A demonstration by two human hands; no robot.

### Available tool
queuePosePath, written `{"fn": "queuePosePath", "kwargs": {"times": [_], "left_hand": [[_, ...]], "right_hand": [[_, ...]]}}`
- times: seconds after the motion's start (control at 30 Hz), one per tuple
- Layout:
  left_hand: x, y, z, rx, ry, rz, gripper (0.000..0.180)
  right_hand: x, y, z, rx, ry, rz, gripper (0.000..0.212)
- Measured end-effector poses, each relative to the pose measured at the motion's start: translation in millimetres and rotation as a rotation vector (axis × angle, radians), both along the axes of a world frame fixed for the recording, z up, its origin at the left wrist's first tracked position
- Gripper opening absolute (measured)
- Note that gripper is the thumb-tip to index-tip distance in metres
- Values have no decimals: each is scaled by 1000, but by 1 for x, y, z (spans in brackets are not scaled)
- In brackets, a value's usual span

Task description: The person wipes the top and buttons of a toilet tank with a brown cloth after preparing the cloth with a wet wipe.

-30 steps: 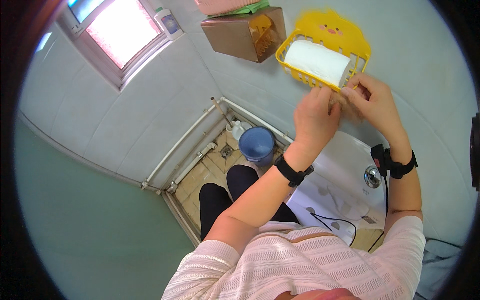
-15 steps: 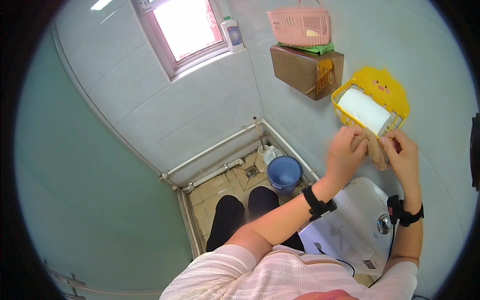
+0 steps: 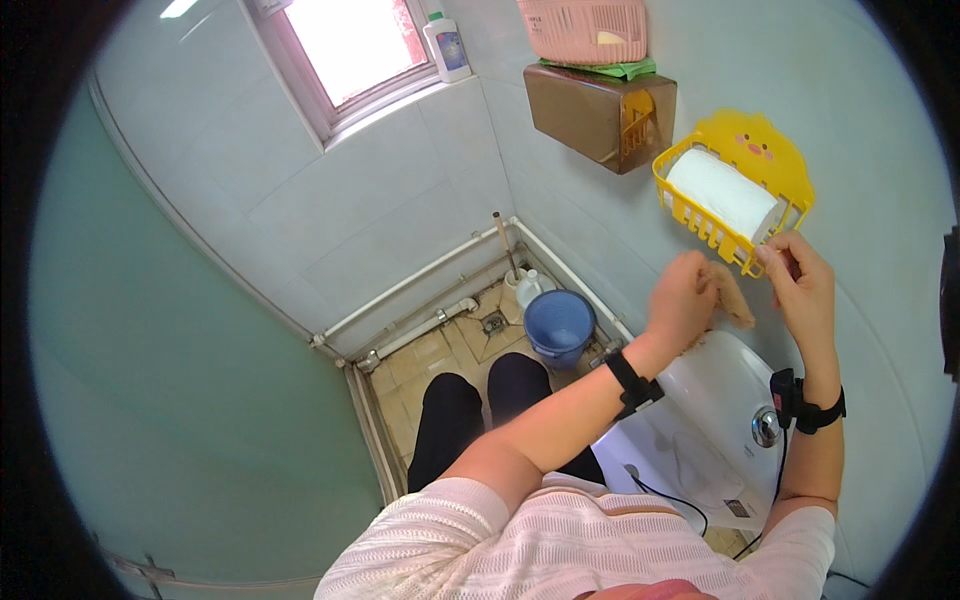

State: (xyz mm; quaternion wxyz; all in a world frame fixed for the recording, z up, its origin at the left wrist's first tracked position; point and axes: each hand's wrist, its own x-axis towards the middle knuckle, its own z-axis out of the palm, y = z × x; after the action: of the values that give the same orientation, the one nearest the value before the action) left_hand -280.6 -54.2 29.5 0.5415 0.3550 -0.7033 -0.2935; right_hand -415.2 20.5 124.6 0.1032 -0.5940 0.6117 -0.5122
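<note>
A bunched light-brown cloth (image 3: 735, 298) hangs from my left hand (image 3: 684, 292), whose fingers are closed on it. The cloth is just below a yellow wall basket (image 3: 722, 240) with a chick-shaped back plate. A white paper roll (image 3: 722, 193) lies inside that basket. My right hand (image 3: 803, 272) is at the basket's lower right corner, thumb and fingers pinched on its edge. Beneath both hands stands the white toilet tank (image 3: 735, 375) with a round chrome button on top.
Left of the yellow basket, a shiny brown box (image 3: 580, 115) is on the wall, with a pink basket (image 3: 590, 32) above it. On the floor stand a blue bucket (image 3: 558, 325) and a white jug (image 3: 530, 290). A white bottle (image 3: 447, 50) is on the windowsill.
My left hand has drawn the cloth down and away from my right hand. My right hand no longer touches the cloth and is at the basket's corner. The view has shifted slightly.
</note>
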Motion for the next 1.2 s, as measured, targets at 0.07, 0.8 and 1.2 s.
{"fn": "queuePosePath", "kwargs": {"times": [0.07, 0.8, 1.2], "left_hand": [[-4, -2, -9, 186, -2, -84, 10], [-23, 12, 35, -495, 130, 103, 21], [13, 0, 7, -209, -219, 68, 13]], "right_hand": [[-3, 0, 4, -7, -43, 3, 17], [-14, -8, -2, -85, 55, 30, 21], [-9, -5, 0, 5, -49, 41, 20]]}}
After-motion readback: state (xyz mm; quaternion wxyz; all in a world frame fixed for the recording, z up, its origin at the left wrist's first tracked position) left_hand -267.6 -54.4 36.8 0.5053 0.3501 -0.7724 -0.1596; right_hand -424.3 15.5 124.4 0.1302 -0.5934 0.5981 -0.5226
